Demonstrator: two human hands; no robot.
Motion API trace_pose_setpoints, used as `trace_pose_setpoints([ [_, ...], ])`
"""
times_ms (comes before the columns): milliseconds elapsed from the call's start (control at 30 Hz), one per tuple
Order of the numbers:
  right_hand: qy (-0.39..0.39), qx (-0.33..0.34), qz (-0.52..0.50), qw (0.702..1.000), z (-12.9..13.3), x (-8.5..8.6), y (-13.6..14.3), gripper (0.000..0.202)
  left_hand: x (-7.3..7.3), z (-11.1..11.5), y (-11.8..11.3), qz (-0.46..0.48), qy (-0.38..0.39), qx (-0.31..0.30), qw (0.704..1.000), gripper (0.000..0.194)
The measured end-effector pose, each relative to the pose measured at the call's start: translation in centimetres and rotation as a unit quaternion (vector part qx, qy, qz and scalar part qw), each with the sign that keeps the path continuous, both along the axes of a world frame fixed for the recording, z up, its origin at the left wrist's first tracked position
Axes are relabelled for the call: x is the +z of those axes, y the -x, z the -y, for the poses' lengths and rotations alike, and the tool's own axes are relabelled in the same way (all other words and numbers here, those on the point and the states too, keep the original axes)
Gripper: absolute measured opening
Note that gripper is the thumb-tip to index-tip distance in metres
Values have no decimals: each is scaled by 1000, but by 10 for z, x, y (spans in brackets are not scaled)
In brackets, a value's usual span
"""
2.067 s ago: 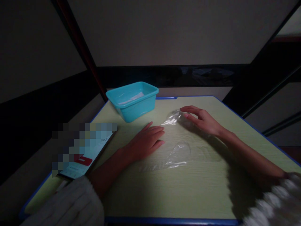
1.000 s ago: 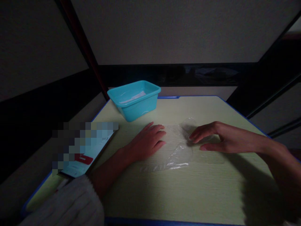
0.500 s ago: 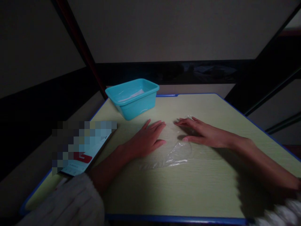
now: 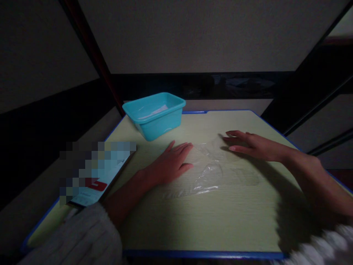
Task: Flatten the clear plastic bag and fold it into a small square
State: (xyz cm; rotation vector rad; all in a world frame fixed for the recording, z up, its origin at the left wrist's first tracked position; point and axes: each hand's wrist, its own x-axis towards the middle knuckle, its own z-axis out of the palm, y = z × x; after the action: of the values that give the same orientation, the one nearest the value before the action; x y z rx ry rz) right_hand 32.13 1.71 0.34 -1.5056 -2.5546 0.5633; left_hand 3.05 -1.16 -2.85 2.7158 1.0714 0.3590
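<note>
A thin, see-through plastic sheet (image 4: pixel 208 178), with rounded lobes like a disposable glove, lies wrinkled on the table. My left hand (image 4: pixel 172 163) rests flat over its left part, fingers stretched out and thumb apart. To the right, my right hand (image 4: pixel 250 145) is open above the far right part of the plastic, its fingers extended and pointing left. Nothing is held in my right hand. Whether its fingertips touch the plastic I cannot tell.
A turquoise plastic basin (image 4: pixel 162 123) with something pale inside stands at the back left of the table (image 4: pixel 209 224). On the left lies a phone or tablet (image 4: pixel 103 176) with a lit, partly blurred screen. Blue edging runs round the tabletop.
My right hand has moved to the right and slightly away from me, uncovering more of the plastic, which looks more spread out. My left hand has stayed in place.
</note>
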Motion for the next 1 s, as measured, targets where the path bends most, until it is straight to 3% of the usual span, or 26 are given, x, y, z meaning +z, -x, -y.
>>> trace_pose_setpoints([
  [500,-31,4,40,999,-2,0,-4,61,3,2,-1,-8,14,9,1000,48],
  [700,-115,34,18,993,2,5,5,45,11,4,2,40,-36,-30,998,42],
  [867,-119,86,4,989,7,5,18,39,16,7,2,55,-55,-86,993,32],
  [1000,-128,88,12,988,5,-1,20,40,16,9,0,46,-69,-103,991,31],
])
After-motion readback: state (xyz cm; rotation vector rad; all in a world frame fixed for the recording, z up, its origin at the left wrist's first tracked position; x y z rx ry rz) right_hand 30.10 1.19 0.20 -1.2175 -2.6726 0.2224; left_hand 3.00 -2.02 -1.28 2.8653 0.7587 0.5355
